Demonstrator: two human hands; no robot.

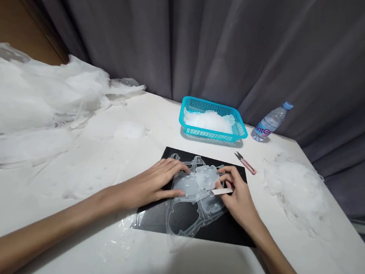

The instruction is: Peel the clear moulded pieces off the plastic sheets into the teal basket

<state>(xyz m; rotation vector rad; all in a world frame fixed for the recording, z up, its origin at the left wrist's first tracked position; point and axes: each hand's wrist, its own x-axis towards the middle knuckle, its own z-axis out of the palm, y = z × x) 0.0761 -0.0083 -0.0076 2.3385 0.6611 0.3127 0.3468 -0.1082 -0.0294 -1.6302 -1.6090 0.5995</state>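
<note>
On the black mat (152, 224) lies a clear, soft-looking sheet (169, 215) with frosted, rounded panels and cut-out openings. My left hand (158, 179) rests on its left side, thumb and fingers spread apart around one frosted panel (186, 186). My right hand (237, 193) is closed, with a flat white strip (222, 192) sticking out between thumb and fingers. Its fingertips also touch a small frosted panel (207, 176) that lies over the rest of the sheet. Whether the strip is part of a longer tool is hidden by the hand.
A turquoise basket (213, 135) with whitish translucent pieces stands behind the mat. Pink-handled thread snips (246, 163) and a water bottle (271, 122) are to its right. Translucent scraps (299, 192) lie at the right; a large heap of filmy sheets (39, 94) covers the left.
</note>
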